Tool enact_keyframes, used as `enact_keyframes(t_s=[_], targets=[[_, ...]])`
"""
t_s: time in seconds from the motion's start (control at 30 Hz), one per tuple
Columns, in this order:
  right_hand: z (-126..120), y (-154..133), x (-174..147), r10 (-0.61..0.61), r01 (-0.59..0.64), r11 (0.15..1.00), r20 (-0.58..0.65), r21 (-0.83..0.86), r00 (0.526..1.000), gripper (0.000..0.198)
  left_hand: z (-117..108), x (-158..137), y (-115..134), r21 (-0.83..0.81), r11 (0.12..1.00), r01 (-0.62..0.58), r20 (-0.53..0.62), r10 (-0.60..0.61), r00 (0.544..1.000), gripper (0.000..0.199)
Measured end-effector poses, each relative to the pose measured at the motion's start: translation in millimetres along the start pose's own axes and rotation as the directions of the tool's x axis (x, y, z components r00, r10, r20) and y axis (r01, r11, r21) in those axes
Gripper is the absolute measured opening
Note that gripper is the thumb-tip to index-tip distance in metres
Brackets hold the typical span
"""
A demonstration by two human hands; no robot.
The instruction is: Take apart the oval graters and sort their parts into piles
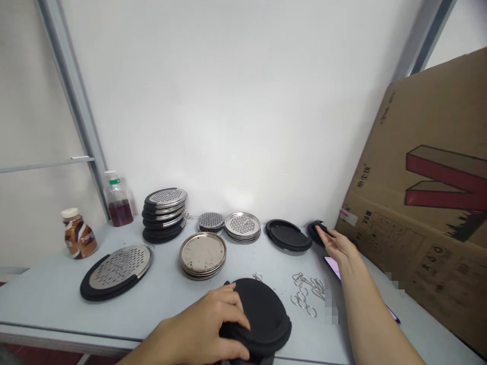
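My left hand (216,319) is closed on the left rim of a round black disc (262,312) with a raised edge at the table's front. Below that disc, another dark part shows at the very bottom of the view. Reaching to the back right, my right hand (337,246) has its fingers closed on a small black piece (315,228), which it partly covers. Beside that piece lies a larger round black tray-like part (289,234). Between my arms are loose metal rings (302,299) and wire clips (317,288).
Plain metal discs (203,251), perforated metal discs (242,224) and a smaller perforated stack (211,221) stand mid-table. To the left are a black-rimmed perforated disc (117,268), a tall stack (165,215) and two bottles. A phone (333,268) and a large carton (422,218) are right.
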State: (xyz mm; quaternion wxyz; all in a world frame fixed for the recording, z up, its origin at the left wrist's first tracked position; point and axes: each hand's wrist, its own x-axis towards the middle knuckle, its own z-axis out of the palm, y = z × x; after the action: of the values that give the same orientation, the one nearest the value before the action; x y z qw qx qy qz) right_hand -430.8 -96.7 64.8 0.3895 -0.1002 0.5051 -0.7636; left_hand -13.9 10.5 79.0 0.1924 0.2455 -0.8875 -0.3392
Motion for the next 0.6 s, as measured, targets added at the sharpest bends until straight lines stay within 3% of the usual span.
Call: enact_keyframes(t_s=[0.1,0.17,0.23,0.3,0.37,0.4,0.47,0.6], targets=[[13.9,4.3,-22.7,-0.036,0.04,0.999,0.132,-0.023,0.991,0.01,-17.8,14.2,-3.8,-0.08,0.996,0.036,-0.195,-0.051,0.979,0.029],[27.0,10.2,-49.7,-0.087,0.1,0.994,0.26,-0.035,0.962,0.018,-35.2,29.9,-7.1,-0.215,0.976,0.038,-0.333,-0.11,0.936,0.032],[42.9,19.4,-82.3,-0.116,0.188,0.979,0.542,-0.079,0.832,0.036,-52.5,48.4,-11.5,-0.397,0.917,-0.042,-0.417,-0.139,0.898,0.035],[58.2,30.9,-114.5,0.01,0.136,0.983,0.768,-0.126,0.64,0.046,-65.9,65.3,-17.0,-0.552,0.816,-0.169,-0.474,-0.141,0.869,0.036],[69.4,42.7,-140.4,0.09,0.1,0.982,0.869,-0.158,0.487,0.053,-72.9,76.1,-23.3,-0.642,0.717,-0.27,-0.535,-0.166,0.828,0.038],[72.9,48.2,-150.0,0.103,0.093,0.983,0.891,-0.159,0.441,0.055,-73.9,78.7,-26.7,-0.666,0.684,-0.299,-0.563,-0.197,0.802,0.039],[76.5,58.5,-162.1,0.076,0.13,0.981,0.903,-0.144,0.423,0.053,-72.3,79.0,-33.3,-0.692,0.643,-0.329,-0.605,-0.267,0.75,0.041],[76.3,77.6,-166.1,-0.044,0.323,0.936,0.863,-0.141,0.503,0.061,-63.7,72.7,-42.7,-0.673,0.65,-0.353,-0.661,-0.314,0.682,0.043]])
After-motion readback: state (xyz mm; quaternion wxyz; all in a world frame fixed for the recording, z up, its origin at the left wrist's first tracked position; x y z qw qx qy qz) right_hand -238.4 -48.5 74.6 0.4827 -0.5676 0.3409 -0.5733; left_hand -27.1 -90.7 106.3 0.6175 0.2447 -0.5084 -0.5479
